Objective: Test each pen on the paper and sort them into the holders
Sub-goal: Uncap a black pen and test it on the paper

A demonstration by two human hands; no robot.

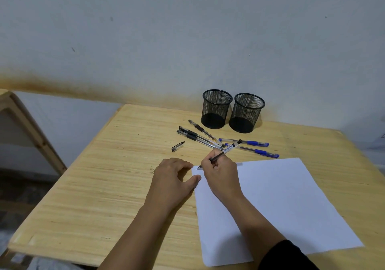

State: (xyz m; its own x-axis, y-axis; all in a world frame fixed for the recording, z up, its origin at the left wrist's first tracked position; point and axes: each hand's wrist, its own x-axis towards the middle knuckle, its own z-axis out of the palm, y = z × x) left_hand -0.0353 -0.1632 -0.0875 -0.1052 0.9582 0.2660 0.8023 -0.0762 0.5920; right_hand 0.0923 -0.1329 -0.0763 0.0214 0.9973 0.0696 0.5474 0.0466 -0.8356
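Note:
A white sheet of paper [281, 203] lies on the wooden table [104, 186]. My right hand [221, 176] grips an uncapped black pen [226, 151], its tip touching the paper's top left corner. My left hand [173, 178] rests on the table at the paper's left edge, thumb on the sheet, fingers loosely curled. The pen's black cap [178, 146] lies apart on the table. Three black pens [198, 137] and two blue pens [253, 146] lie behind the paper. Two empty black mesh holders stand side by side at the back: left holder [216, 108], right holder [246, 112].
A pale wall rises right behind the table. A wooden frame [31, 128] stands off the table's left side. The table's left and front edges drop to the floor.

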